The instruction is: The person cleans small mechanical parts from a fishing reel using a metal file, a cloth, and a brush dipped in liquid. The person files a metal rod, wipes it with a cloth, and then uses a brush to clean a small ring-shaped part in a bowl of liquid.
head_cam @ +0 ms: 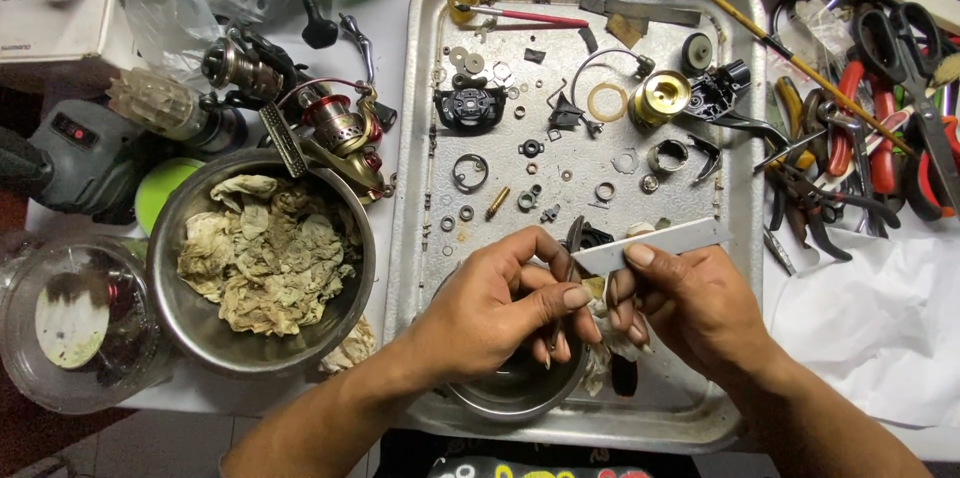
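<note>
Both hands work over the near end of a dented metal tray [412, 188]. My left hand [500, 310] pinches a thin dark metal part [571, 243] upright between thumb and fingers, above a small steel bowl [510, 396]. My right hand [690, 303] grips a flat white plastic strip [655, 243] whose left end meets the dark part. A bit of pale cloth [598, 358] shows between the two hands. Scattered on the tray are several small reel parts: washers, rings, a gold spool [662, 96] and a black reel side plate [470, 108].
A large steel bowl [350, 288] of dirty rag scraps sits left of the tray. Behind it lie spinning reels [335, 128] and a plastic bag. Pliers and scissors [880, 88] are piled at right above white paper [880, 318]. A lidded clear container [70, 323] stands far left.
</note>
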